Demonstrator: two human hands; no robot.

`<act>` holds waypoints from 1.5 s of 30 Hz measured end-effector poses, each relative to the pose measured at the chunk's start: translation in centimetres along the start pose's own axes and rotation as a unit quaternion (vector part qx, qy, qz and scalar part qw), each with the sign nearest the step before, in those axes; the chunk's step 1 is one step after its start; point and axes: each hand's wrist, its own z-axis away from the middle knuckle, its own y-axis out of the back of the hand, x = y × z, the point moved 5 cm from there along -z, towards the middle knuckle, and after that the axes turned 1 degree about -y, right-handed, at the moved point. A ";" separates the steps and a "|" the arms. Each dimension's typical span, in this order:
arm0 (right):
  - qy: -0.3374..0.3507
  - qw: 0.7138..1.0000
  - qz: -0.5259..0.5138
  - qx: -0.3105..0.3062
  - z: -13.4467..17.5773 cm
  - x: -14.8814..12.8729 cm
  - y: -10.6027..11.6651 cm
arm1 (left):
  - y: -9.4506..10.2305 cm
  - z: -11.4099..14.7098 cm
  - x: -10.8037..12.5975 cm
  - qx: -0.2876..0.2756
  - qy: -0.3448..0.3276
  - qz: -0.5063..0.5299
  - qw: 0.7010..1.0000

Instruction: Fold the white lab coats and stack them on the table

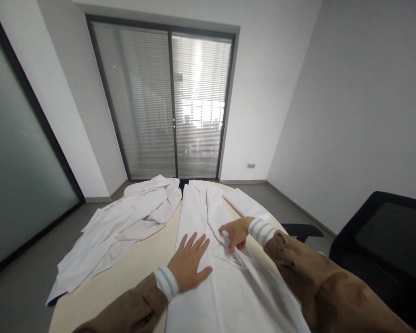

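Note:
A long white garment, probably a coat (201,286), lies along the table, with folds down its front and a sleeve (244,201) stretched to the far right. My left hand (190,263) rests flat on its left side, fingers spread. Over the folds on its right side is my right hand (236,232), its index finger and thumb apart and touching the cloth. The other fingers curl under the palm, where contact with the cloth is partly hidden. A second white garment (131,222) lies rumpled to the left, apart from both hands.
The pale round-edged table (135,268) shows between the garments. Something dark (183,185) lies at its far edge. A black mesh chair (384,240) stands close on the right. Beyond the table are a glass partition with blinds (201,92) and white walls.

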 end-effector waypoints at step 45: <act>0.246 0.941 -0.150 -0.176 2.2 -5.6 -10.7 | 0.5 -0.7 -1.5 0.027 -0.162 0.030 0.986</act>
